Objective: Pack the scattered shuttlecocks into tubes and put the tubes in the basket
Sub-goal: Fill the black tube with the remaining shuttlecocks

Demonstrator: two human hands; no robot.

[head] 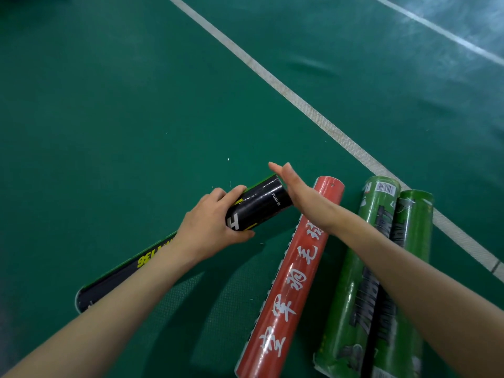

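A long black tube (261, 204) with yellow lettering lies slanted on the green court floor. My left hand (211, 227) grips it round its upper part. My right hand (302, 195) is flat, fingers straight, with the palm pressed against the tube's far end. A red tube (289, 282) with white characters lies to the right of it, under my right wrist. Two green tubes (354, 282) (406, 268) lie side by side further right. No loose shuttlecock and no basket is in view.
A white court line (300, 102) runs diagonally from the top middle to the right edge, just beyond the green tubes. A second line (436, 28) crosses the top right corner. Small white specks dot the floor.
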